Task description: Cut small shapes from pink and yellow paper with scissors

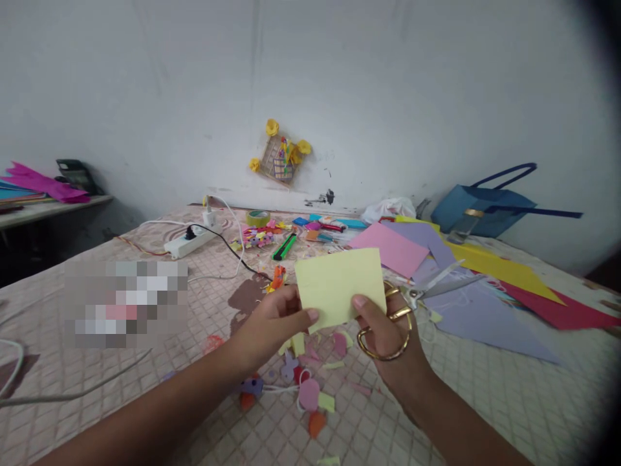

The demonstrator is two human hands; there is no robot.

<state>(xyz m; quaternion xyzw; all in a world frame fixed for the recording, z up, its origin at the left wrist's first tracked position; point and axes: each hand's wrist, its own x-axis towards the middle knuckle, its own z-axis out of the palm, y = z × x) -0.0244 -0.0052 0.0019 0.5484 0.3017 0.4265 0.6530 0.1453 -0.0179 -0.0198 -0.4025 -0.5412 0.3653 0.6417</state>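
Observation:
A pale yellow sheet of paper (342,281) is held up between both hands, above the table. My left hand (276,317) pinches its lower left corner between thumb and fingers. At the lower right edge, the thumb of my right hand (388,330) presses on the paper. Gold-handled scissors (412,296) hang on that same hand, a thumb through one loop, with their blades parted and pointing right, away from the sheet. Below the hands lie paper scraps, among them a pink round piece (309,393) and an orange piece (317,424).
Coloured sheets, including a purple one (485,327) and a pink one (388,249), spread to the right near a blue bag (480,210) and a glass jar (464,226). A green cutter (284,246) and tape roll (257,218) lie farther back. Left is a power strip (191,239) with cables.

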